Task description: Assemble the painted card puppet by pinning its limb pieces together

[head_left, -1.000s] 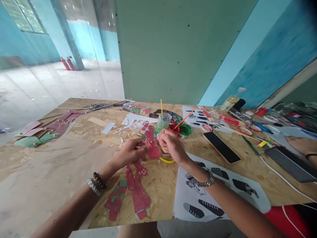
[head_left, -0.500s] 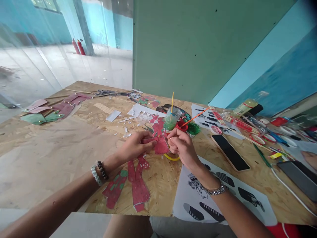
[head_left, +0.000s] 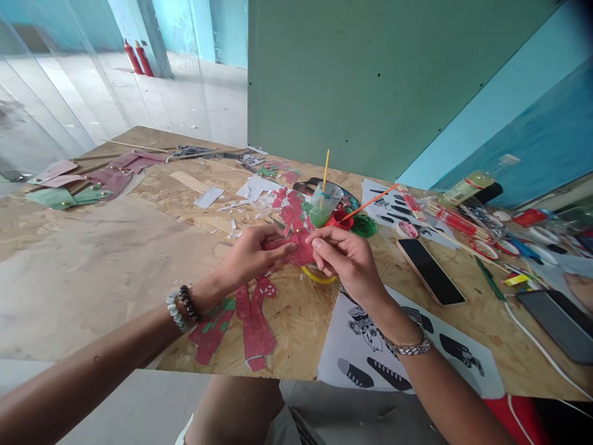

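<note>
My left hand (head_left: 252,256) is closed on the left side of a red-painted paper figure cutout (head_left: 302,250), thumb on top. My right hand (head_left: 347,259) pinches the right edge of the same cutout between thumb and fingertips. A small gold fastener (head_left: 299,231) sits on the cutout between the hands. Its upper part, red with green patches, rises toward the paint pots. Below my left hand, a red leg-shaped piece (head_left: 257,330) and a red-and-green piece (head_left: 213,334) lie on the board table; whether they join the figure is hidden.
Just beyond the hands stand a cup with a brush (head_left: 323,204), a red paint pot (head_left: 340,219) and a green one (head_left: 364,225). A phone (head_left: 430,272) and printed sheets (head_left: 361,352) lie at right. Pink and green jointed cutouts (head_left: 111,179) lie far left. Another person's hand (head_left: 581,287) shows at right.
My right fingers have opened out from a curled fist into a pinch on the cutout's edge. The cutout's lower part has tipped and looks shorter. The whole view has shifted slightly downward.
</note>
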A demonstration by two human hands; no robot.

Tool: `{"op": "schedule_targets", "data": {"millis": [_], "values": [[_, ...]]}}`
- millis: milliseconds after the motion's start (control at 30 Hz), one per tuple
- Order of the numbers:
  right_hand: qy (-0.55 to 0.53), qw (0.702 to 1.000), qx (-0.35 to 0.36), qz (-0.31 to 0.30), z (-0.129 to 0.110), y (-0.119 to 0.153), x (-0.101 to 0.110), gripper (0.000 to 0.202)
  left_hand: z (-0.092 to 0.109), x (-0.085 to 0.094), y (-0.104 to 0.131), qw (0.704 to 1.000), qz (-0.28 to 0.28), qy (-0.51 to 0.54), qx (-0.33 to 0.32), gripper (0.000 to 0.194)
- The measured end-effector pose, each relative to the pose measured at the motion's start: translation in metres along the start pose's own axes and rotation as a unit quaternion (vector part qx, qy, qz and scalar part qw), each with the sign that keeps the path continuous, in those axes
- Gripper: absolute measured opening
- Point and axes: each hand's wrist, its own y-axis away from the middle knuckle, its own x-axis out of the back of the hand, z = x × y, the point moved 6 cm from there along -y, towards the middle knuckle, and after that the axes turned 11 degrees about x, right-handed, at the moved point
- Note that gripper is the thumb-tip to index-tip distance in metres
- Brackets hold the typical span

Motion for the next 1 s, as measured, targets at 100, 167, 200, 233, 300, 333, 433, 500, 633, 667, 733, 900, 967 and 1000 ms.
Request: {"op": "schedule_targets", "data": {"millis": [100, 167, 200, 233, 300, 333, 433, 500, 633, 667, 733, 900, 967, 1000], "values": [[-0.082, 0.995, -0.054, -0.001, 0.010, 0.001, -0.004, 0.021, -0.001, -0.002, 0.000, 1.000, -0.005, 0.020, -0.008, 0.040], [-0.107, 0.991, -0.075, 0.020, 0.019, 0.001, -0.005, 0.021, -0.004, -0.005, 0.000, 1.000, -0.009, 0.018, -0.007, 0.040], [-0.110, 0.991, -0.076, 0.033, 0.023, 0.001, -0.004, 0.022, -0.006, -0.005, 0.000, 1.000, -0.009, 0.011, -0.005, 0.039], [-0.107, 0.991, -0.073, 0.042, 0.027, 0.000, -0.004, 0.022, -0.008, -0.006, 0.000, 1.000, -0.010, 0.002, -0.002, 0.037], [-0.088, 0.993, -0.062, 0.044, 0.035, 0.000, -0.005, 0.023, -0.012, -0.008, 0.000, 1.000, -0.017, -0.013, 0.003, 0.034], [-0.072, 0.995, -0.056, 0.038, 0.037, 0.000, -0.006, 0.024, -0.012, -0.008, 0.000, 1.000, -0.019, -0.021, 0.002, 0.033], [-0.001, 1.000, -0.018, 0.025, 0.037, 0.001, -0.008, 0.025, -0.011, -0.005, -0.001, 0.999, -0.001, -0.049, -0.008, 0.032], [0.040, 0.999, 0.015, 0.016, 0.032, 0.003, -0.010, 0.025, -0.010, -0.002, -0.002, 0.998, 0.024, -0.060, -0.016, 0.032], [0.074, 0.996, 0.042, -0.006, 0.022, 0.007, -0.013, 0.022, -0.009, 0.001, -0.004, 0.997, 0.042, -0.058, -0.015, 0.035], [0.080, 0.996, 0.045, -0.005, 0.021, 0.007, -0.013, 0.021, -0.009, 0.000, -0.004, 0.998, 0.039, -0.049, -0.011, 0.035], [0.095, 0.994, 0.051, 0.001, 0.019, 0.008, -0.011, 0.018, -0.009, -0.001, -0.003, 1.000, 0.025, -0.019, 0.001, 0.035], [0.164, 0.982, 0.097, 0.004, 0.014, 0.008, -0.010, 0.013, -0.004, -0.003, -0.001, 0.998, 0.011, 0.061, 0.017, 0.040], [0.177, 0.977, 0.122, 0.010, 0.011, 0.009, -0.011, 0.012, -0.004, -0.003, 0.000, 0.996, 0.012, 0.090, 0.023, 0.040], [0.174, 0.976, 0.128, 0.021, 0.010, 0.009, -0.011, 0.014, -0.004, -0.003, 0.000, 0.995, 0.011, 0.098, 0.026, 0.040]]}}
